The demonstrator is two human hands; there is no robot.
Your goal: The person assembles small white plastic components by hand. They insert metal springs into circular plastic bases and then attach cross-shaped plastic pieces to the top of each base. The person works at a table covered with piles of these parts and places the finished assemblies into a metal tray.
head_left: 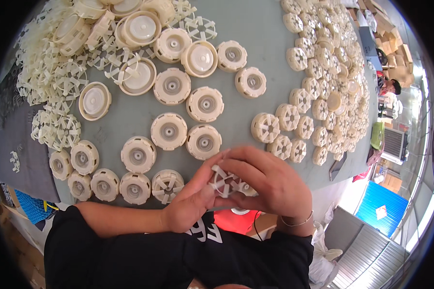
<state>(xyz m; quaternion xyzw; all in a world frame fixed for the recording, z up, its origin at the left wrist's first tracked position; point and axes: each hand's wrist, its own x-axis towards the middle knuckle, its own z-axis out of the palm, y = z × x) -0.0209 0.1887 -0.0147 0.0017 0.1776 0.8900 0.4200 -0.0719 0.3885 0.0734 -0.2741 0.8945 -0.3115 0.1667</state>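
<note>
Close to my body, above the table's near edge, my two hands are together. My left hand [189, 208] pinches a white plastic spoked ring [221, 182] between thumb and fingers. My right hand [280, 184] curls over a cream round plastic housing [246, 188] right beside that ring; its fingers hide most of the housing. Whether ring and housing touch, I cannot tell. Just left of my hands, a housing with a spoked ring set in it [167, 186] lies on the table. Next to it, a housing without a ring [135, 188] faces up in a row of several.
Loose spoked rings [53, 72] heap up at the left, below stacked housings [142, 26]. Single housings [205, 103] dot the green-grey table [255, 43]. Many ring-fitted housings [318, 86] crowd the right side. Another person [393, 86] and cardboard boxes [395, 43] appear beyond.
</note>
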